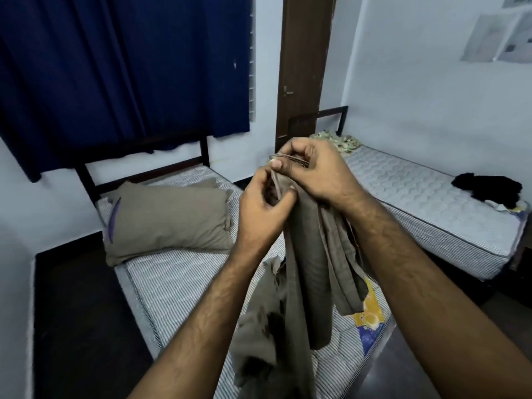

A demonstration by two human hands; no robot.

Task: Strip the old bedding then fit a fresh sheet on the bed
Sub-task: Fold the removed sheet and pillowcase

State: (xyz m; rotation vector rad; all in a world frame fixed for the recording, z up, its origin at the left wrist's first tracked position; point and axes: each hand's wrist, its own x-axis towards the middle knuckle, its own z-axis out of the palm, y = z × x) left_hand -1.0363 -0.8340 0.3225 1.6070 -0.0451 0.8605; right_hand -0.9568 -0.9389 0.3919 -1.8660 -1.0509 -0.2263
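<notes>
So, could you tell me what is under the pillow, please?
The pillow lies on the bare striped mattress, by the headboard. Anything beneath the pillow itself is covered.

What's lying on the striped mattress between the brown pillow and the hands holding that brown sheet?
In the head view, nothing: bare striped mattress runs from the brown pillow to the hanging brown sheet.

The lower end of the brown sheet (305, 269) runs off the bottom edge. The right hand (316, 171) covers the sheet's gathered top, and the left hand (262, 211) hides its own fingertips in the folds. The far bed (431, 197) is cut by the right edge. The papers on the wall (501, 38) are too blurred to read.
</notes>
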